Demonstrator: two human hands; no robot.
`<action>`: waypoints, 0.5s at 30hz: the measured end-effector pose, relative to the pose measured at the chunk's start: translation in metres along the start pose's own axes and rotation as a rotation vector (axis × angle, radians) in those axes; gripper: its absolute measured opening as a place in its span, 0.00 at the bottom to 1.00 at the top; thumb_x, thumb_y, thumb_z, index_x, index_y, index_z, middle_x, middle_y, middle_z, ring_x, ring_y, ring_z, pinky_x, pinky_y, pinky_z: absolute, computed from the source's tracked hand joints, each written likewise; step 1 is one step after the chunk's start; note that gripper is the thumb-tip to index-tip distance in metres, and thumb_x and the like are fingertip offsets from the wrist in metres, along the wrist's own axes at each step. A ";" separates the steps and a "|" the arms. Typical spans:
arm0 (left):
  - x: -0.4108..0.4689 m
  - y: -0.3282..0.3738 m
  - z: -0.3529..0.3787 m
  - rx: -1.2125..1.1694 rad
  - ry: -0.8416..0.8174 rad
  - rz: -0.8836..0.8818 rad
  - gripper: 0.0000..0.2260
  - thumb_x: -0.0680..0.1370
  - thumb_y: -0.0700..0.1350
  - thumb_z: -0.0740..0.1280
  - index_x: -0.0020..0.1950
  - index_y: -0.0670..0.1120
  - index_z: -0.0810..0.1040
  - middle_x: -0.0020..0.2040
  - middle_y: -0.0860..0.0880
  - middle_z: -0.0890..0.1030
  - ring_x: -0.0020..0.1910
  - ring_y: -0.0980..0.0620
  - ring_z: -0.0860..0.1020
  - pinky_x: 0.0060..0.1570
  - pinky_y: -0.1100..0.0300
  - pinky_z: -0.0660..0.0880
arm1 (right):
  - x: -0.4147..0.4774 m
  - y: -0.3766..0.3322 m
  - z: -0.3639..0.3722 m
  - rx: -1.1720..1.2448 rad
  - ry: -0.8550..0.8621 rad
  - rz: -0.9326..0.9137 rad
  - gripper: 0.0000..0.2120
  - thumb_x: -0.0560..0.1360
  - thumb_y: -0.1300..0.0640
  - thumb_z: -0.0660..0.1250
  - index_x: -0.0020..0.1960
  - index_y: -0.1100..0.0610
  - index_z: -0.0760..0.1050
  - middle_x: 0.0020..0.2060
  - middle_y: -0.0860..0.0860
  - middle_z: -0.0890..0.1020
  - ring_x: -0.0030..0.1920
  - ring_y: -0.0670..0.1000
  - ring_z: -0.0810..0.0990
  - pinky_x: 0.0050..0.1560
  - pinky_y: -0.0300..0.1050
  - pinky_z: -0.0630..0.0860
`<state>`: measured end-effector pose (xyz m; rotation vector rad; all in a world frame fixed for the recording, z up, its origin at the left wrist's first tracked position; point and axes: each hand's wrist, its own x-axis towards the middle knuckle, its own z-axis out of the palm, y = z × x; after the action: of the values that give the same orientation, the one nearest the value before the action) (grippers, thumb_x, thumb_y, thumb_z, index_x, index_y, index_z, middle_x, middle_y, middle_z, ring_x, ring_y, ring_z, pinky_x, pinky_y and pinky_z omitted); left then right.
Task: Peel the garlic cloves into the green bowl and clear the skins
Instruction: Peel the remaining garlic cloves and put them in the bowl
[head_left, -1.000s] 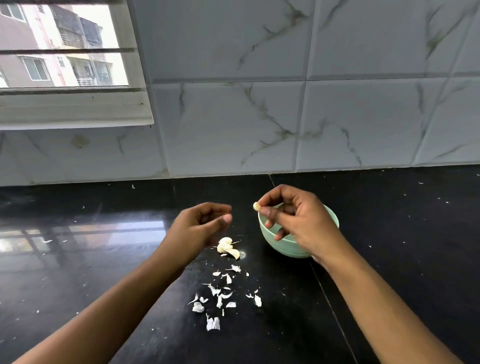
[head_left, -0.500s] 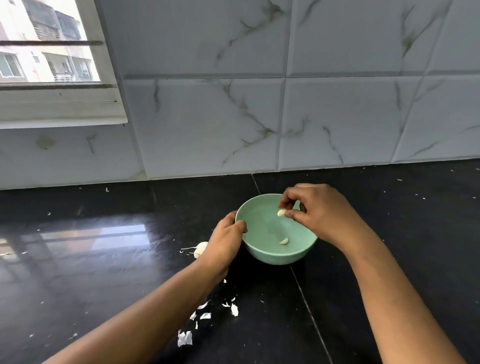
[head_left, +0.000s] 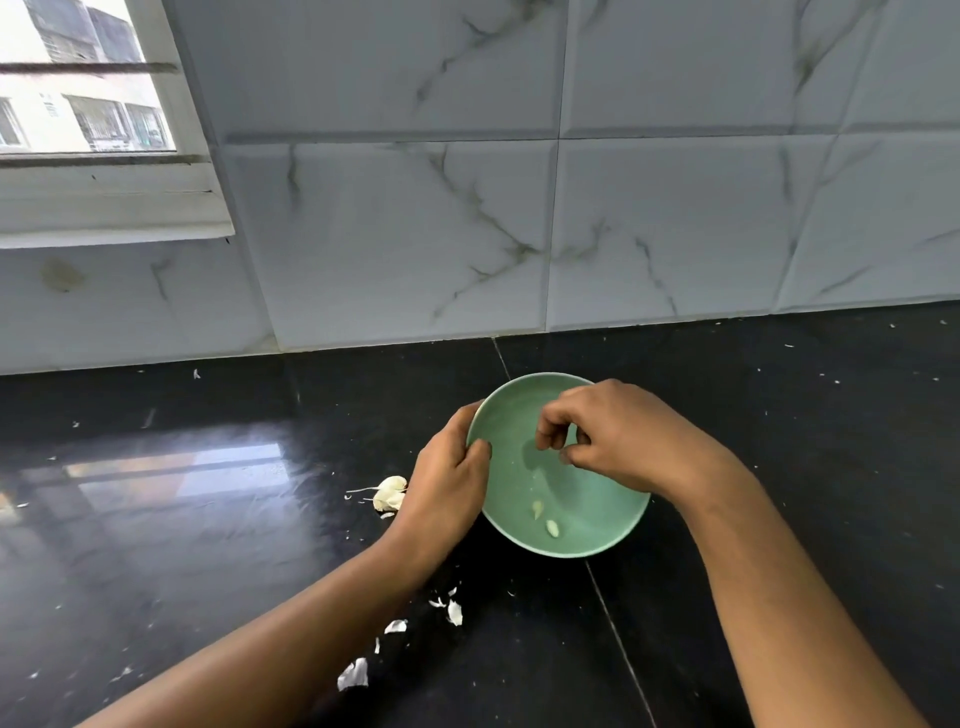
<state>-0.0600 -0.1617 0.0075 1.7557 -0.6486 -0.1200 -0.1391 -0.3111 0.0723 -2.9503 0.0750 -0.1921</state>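
Fingers (head_left: 480, 449) left: gripping green bowl (head_left: 613, 535) rim | right hand (head_left: 618, 441): curled, over bowl

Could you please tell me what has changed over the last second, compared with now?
The right hand carried a peeled garlic clove over the round green bowl and dropped it; two cloves now lie inside. The left hand took hold of the bowl's rim. The papery white skins stayed on the black counter.

The bowl (head_left: 597, 530) sits on the counter (head_left: 208, 519) before the tiled wall (head_left: 623, 234), with two peeled cloves (head_left: 544, 517) in it. My left hand (head_left: 447, 488) is on its left rim, my right hand (head_left: 618, 436) over it. Unpeeled cloves (head_left: 389, 493) lie just left of my left hand (skins (head_left: 395, 634) nearer me, under my forearm).
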 end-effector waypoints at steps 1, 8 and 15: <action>0.001 0.000 0.000 0.002 0.001 -0.003 0.21 0.76 0.33 0.56 0.55 0.58 0.75 0.45 0.57 0.82 0.42 0.62 0.79 0.40 0.69 0.74 | -0.001 0.000 -0.001 0.004 0.013 -0.001 0.11 0.73 0.61 0.67 0.49 0.44 0.78 0.44 0.39 0.79 0.37 0.37 0.72 0.38 0.32 0.67; 0.015 -0.001 0.003 -0.067 0.022 -0.133 0.17 0.76 0.34 0.55 0.55 0.48 0.78 0.45 0.50 0.82 0.43 0.53 0.79 0.44 0.58 0.75 | 0.000 -0.005 -0.003 0.009 0.207 -0.004 0.07 0.76 0.55 0.65 0.52 0.46 0.78 0.46 0.41 0.80 0.40 0.41 0.72 0.42 0.39 0.69; 0.021 0.006 -0.006 -0.177 -0.151 -0.384 0.09 0.78 0.40 0.59 0.48 0.44 0.79 0.38 0.48 0.80 0.35 0.54 0.77 0.34 0.63 0.72 | 0.003 -0.024 0.007 0.071 0.402 -0.029 0.05 0.75 0.49 0.67 0.50 0.47 0.77 0.42 0.42 0.79 0.38 0.43 0.73 0.40 0.41 0.71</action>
<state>-0.0418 -0.1675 0.0205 1.6905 -0.3874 -0.5630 -0.1343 -0.2864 0.0701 -2.7974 0.0774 -0.7713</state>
